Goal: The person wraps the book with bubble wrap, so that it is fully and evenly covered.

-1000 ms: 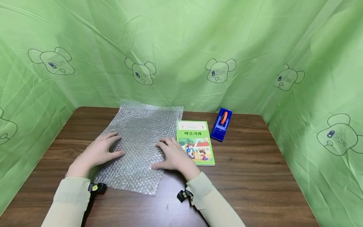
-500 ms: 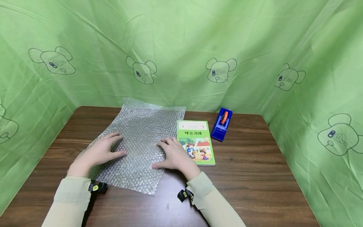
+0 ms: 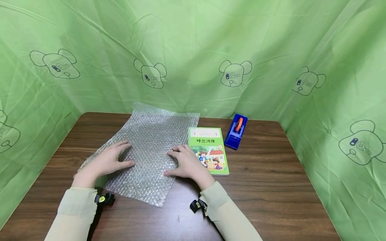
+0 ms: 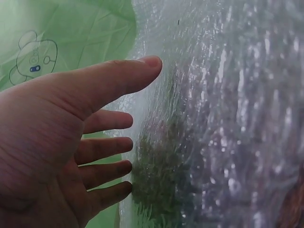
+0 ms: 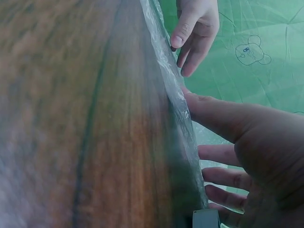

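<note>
Bubble wrap [image 3: 152, 130] lies in the head view as a clear, slightly wavy sheet on the left and middle of the dark wood worktop [image 3: 256, 197], its far left corner showing against the green cloth [image 3: 193, 33] behind. Both palms are turned down above it: the left hand [image 3: 110, 160] is over the sheet's left side, the right hand [image 3: 187, 163] over its right edge, so most of the wrap's middle shows between the two. Fingers of each hand are loosely bent and apart, with the thumb held away from them, pinching nothing. Just right of the wrap, partly behind the right hand, is a green book [image 3: 208, 150] with a picture cover; beyond its right side sits a blue tape dispenser [image 3: 236, 132] with an orange roll [image 3: 239, 124]. From the left wrist, that hand's thumb stands clear of four spread fingers, whose tips come right up to the wrap's surface. From the right wrist, the right thumb and fingertips meet the edge of the sheet, seen nearly side-on, and part of the left hand appears past it, along the same sheet.
</note>
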`<control>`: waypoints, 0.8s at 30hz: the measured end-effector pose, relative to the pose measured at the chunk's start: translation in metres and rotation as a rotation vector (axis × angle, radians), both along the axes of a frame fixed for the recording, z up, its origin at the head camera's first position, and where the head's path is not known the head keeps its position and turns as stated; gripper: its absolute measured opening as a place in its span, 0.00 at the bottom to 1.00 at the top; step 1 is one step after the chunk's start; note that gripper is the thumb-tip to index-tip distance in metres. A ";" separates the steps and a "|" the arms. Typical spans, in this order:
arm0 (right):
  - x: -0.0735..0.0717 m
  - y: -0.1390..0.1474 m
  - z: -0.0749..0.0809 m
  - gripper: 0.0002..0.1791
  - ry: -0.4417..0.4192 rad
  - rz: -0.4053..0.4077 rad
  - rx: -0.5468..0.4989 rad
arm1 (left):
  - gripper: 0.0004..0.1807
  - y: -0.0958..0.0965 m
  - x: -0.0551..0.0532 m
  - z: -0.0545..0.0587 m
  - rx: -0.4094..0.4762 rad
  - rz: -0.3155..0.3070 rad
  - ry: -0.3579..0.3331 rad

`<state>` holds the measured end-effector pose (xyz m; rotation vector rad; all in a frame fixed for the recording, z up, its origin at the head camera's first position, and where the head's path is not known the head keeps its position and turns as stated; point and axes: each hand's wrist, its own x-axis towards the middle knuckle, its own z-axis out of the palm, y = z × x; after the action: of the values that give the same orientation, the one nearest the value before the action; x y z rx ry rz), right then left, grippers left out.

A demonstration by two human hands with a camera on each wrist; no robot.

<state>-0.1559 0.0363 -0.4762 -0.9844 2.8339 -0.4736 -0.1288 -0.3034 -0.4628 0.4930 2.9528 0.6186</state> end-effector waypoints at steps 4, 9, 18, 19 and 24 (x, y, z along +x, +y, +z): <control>0.000 0.000 0.002 0.49 0.002 -0.003 0.002 | 0.50 -0.003 -0.001 -0.001 0.005 0.001 0.008; 0.000 -0.001 0.004 0.47 -0.003 -0.014 0.008 | 0.52 -0.005 -0.003 -0.001 0.016 0.007 0.003; 0.000 -0.001 0.006 0.46 -0.001 -0.013 -0.022 | 0.59 -0.014 -0.005 -0.009 0.071 0.021 -0.075; 0.000 0.000 0.006 0.45 -0.001 -0.008 -0.032 | 0.60 -0.015 -0.005 -0.009 0.084 0.019 -0.089; -0.004 0.003 0.005 0.38 -0.022 0.011 -0.113 | 0.62 -0.019 -0.005 -0.010 0.142 0.001 -0.122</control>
<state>-0.1601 0.0397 -0.4710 -1.0061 2.8080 -0.6452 -0.1335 -0.3220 -0.4732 0.4480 2.8078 0.8315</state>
